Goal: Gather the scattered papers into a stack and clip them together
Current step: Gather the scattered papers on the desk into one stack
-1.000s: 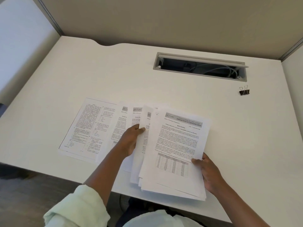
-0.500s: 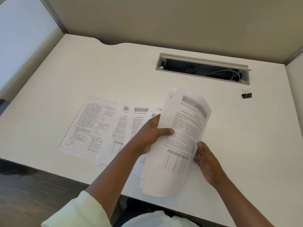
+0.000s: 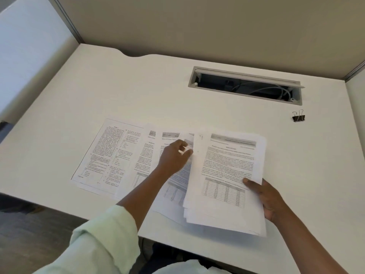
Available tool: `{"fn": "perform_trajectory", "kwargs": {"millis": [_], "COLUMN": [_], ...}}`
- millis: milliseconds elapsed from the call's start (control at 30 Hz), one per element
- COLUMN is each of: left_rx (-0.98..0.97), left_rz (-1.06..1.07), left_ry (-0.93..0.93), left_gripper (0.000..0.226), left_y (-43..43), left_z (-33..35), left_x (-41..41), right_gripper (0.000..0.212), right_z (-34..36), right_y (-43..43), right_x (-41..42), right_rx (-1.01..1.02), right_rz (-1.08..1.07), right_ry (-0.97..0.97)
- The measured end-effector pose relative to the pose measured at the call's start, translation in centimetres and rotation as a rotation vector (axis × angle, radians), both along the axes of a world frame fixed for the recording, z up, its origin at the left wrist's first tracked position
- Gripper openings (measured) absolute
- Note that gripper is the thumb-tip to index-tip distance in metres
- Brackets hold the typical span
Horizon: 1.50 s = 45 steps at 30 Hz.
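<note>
Head camera: we are pinching the gathered stack (image 3: 227,182), lowered flat again onto the desk (image 3: 138,91), in our right hand (image 3: 270,200) while our left hand (image 3: 173,159), blurred, seemingly grasps the next loose sheet (image 3: 177,180), the binder clip (image 3: 298,116) lying well apart.

Right hand (image 3: 270,200) gripping stack (image 3: 227,175)

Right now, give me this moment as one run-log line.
stage: gathering | right hand: holds stack | left hand: pinching next sheet | binder clip: untouched on desk
</note>
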<state>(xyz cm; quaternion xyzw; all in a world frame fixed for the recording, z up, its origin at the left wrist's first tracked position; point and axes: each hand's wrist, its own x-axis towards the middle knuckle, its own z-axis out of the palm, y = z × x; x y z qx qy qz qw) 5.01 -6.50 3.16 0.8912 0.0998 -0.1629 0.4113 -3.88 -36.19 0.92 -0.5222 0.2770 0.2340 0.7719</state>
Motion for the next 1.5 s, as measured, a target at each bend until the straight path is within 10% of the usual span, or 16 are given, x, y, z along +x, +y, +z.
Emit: {"fn": "perform_trajectory", "kwargs": {"millis": [133, 367, 900, 1233, 1500], "left_rx": [0.424, 0.494, 0.43, 0.225, 0.482], "left_rz": [-0.261, -0.492, -0.481, -0.046, -0.077], "left_ry": [-0.108, 0.0, -0.151, -0.183, -0.032], "left_gripper": [0.093, 0.147, 0.108, 0.066, 0.084], "left_y": [2.1, 1.1, -0.1, 2.3, 5.5], "left_z": [-2.3, -4.7, -5.0, -2.9, -3.8], "left_x": [2.1, 3.8, 0.9, 2.6, 4.2], "right_gripper": [0.044, 0.033, 0.034, 0.046, 0.044], "right_z": [-1.3, -1.8, -2.2, -2.0, -2.5], "right_y": [-1.1, -0.7, -0.9, -1.0, -0.6], "right_x": [-1.2, -2.3, -2.2, -2.6, -2.6], "right_rx": [-0.115, -0.185, -0.24, -0.067, -0.075], "right_rz": [-0.021, -0.063, -0.048, -0.007, -0.016], "right_ry": [0.009, 0.037, 0.062, 0.063, 0.074]}}
